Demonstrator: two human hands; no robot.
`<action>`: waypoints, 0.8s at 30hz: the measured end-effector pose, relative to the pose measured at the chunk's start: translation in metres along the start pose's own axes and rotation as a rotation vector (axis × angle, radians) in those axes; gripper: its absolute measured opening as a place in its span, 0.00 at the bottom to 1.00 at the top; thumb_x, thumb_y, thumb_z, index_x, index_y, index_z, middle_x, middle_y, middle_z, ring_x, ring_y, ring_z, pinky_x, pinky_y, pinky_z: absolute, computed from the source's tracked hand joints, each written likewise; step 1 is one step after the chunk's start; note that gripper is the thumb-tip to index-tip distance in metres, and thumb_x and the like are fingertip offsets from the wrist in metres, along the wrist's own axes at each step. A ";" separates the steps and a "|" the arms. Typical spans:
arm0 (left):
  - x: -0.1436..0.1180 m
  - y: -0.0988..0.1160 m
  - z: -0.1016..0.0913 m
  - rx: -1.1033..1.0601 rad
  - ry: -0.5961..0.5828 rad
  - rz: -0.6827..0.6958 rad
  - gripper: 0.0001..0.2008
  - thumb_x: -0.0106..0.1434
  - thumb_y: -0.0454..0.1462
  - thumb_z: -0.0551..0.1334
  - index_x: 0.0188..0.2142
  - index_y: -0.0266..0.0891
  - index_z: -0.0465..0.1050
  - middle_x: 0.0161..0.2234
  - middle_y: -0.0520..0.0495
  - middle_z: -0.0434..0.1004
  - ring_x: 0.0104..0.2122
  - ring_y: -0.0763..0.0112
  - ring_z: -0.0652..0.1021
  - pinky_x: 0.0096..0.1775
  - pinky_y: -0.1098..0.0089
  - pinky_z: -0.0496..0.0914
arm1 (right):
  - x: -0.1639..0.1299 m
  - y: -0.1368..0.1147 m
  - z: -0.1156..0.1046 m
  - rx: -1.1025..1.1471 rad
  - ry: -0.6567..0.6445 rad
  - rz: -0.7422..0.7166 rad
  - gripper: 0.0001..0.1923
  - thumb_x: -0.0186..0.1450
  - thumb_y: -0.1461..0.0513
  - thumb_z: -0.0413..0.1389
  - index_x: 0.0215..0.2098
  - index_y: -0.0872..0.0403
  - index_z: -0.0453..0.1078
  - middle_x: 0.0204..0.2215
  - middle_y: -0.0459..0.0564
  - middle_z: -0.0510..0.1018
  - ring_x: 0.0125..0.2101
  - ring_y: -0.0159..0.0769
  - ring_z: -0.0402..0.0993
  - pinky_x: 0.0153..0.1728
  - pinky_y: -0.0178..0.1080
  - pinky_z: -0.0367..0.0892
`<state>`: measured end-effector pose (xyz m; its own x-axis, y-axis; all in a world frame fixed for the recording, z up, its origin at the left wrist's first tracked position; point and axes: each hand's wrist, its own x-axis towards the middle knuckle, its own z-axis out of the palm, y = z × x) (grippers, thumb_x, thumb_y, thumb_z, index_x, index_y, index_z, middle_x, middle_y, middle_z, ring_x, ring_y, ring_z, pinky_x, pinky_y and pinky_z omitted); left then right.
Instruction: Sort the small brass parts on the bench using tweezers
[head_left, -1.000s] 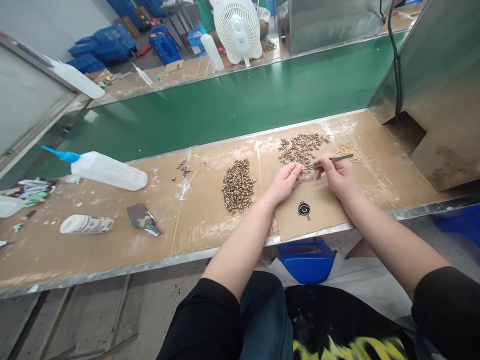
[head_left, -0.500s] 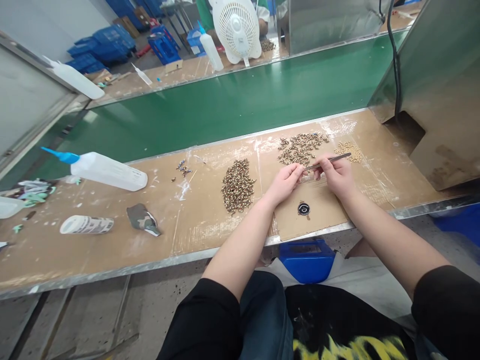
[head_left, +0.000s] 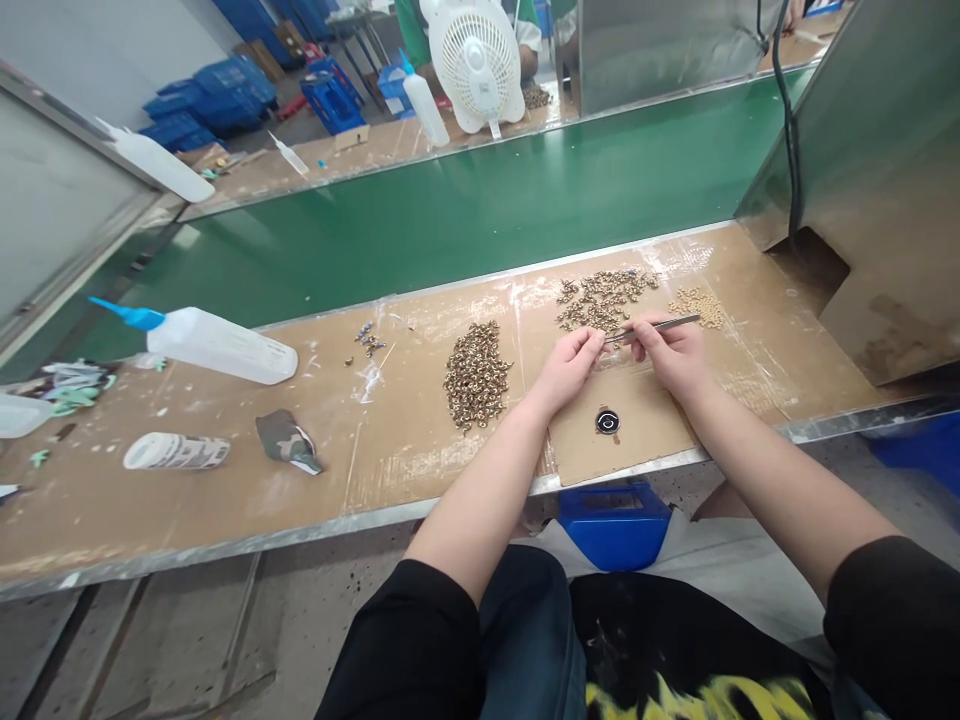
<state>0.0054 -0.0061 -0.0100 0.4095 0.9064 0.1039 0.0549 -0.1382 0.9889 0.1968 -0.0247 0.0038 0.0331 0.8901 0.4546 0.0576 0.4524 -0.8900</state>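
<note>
Right hand [head_left: 675, 352] pinching slim steel tweezers [head_left: 654, 325], tips meeting left hand [head_left: 574, 360] fingertips closed on something too small to identify (beside the brass fittings heap [head_left: 602, 297]); likely risk: piece slipping, lost among lookalikes.

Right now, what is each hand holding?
Left hand: fingertips pinched together; what they hold cannot be told.
Right hand: closed on the tweezers.
</note>
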 end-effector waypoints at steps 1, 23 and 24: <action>0.000 0.000 0.000 -0.007 0.015 0.002 0.25 0.72 0.59 0.58 0.34 0.39 0.70 0.25 0.55 0.63 0.24 0.75 0.64 0.28 0.72 0.60 | 0.000 0.000 0.000 -0.007 0.003 0.008 0.23 0.68 0.41 0.65 0.35 0.51 0.83 0.20 0.46 0.76 0.20 0.33 0.71 0.25 0.39 0.70; 0.002 -0.001 -0.002 -0.033 0.074 -0.029 0.26 0.71 0.59 0.60 0.32 0.39 0.69 0.24 0.55 0.63 0.24 0.76 0.65 0.29 0.72 0.60 | 0.001 0.004 0.000 -0.030 -0.065 0.087 0.21 0.64 0.43 0.69 0.37 0.52 0.84 0.25 0.47 0.79 0.22 0.31 0.70 0.26 0.38 0.68; 0.002 -0.001 -0.002 -0.036 0.074 -0.032 0.26 0.71 0.59 0.60 0.32 0.39 0.69 0.24 0.55 0.63 0.24 0.76 0.65 0.29 0.71 0.60 | 0.001 0.004 0.000 -0.029 -0.069 0.088 0.20 0.64 0.43 0.69 0.37 0.52 0.84 0.25 0.46 0.79 0.22 0.31 0.69 0.26 0.38 0.67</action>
<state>0.0045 -0.0039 -0.0103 0.3395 0.9373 0.0786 0.0330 -0.0954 0.9949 0.1970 -0.0219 0.0005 -0.0294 0.9283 0.3706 0.0863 0.3717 -0.9243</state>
